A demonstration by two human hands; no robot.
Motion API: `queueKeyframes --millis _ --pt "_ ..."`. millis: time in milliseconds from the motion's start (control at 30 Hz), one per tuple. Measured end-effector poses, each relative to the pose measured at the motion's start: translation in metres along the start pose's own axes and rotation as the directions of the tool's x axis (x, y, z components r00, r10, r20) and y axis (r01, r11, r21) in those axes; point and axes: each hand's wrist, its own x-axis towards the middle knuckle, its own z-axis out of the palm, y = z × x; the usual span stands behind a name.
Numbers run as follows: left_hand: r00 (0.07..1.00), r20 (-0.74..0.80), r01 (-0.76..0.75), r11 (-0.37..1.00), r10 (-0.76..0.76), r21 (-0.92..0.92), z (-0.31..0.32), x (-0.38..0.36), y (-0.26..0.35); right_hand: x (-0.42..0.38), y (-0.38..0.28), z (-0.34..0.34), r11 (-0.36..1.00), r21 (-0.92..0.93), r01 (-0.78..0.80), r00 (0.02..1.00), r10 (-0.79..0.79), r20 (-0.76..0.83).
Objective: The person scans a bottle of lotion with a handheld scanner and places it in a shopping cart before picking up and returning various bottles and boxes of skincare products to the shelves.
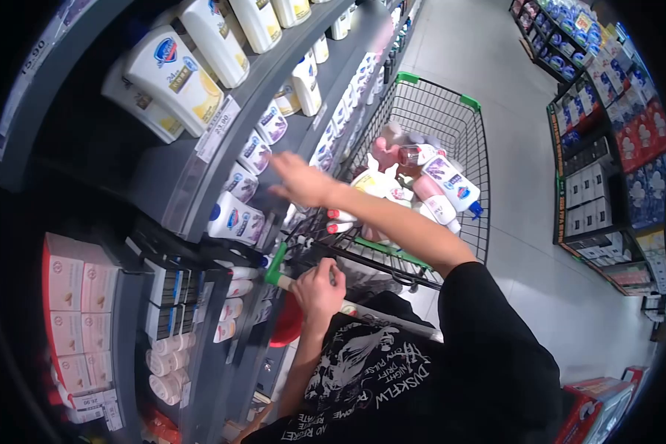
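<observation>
Head cam: R hand [301, 180] out at lower shelf [297, 133], L hand [320, 292] back by cart handle [276, 268].
I've got R hand's fingers extended, thumb apart, no btl btw them; nearest purple-label btl [256, 154] is on lower shelf, just beside the fingertips, frame-left & a bit up. Hand's blurred, so contact's unclear to me. Btl's long axis prob. runs approx. L–R in frame, cap end away from the hand; upper shelf [263, 66] hides its top. R hand's clearly nearer; L hand's well apart, fingers curled, but I can't tell if they grip the handle. Cart [471, 103] w/ more btls [451, 185] sits beyond R forearm.
</observation>
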Motion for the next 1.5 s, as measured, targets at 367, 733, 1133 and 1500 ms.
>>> queueKeyframes --millis 367,733,1133,1500 --pt "0.999 -0.013 -0.040 0.999 0.040 0.017 -0.001 0.004 0.003 -0.276 0.199 -0.196 0.119 -0.321 -0.940 0.212 0.939 -0.272" --pt "0.998 -0.027 -0.062 0.997 0.061 -0.043 -0.004 0.002 -0.003 -0.337 0.190 -0.149 -0.005 -0.774 -0.633 0.423 0.836 -0.351" --pt "0.998 -0.045 -0.043 0.998 0.041 -0.039 -0.006 0.002 -0.002 -0.292 0.178 -0.189 0.393 0.231 -0.890 0.227 0.822 -0.522" --pt "0.996 -0.077 -0.043 0.999 0.043 -0.005 -0.005 0.002 -0.002 -0.114 0.050 -0.234 0.747 -0.619 -0.243 0.945 0.326 0.022"
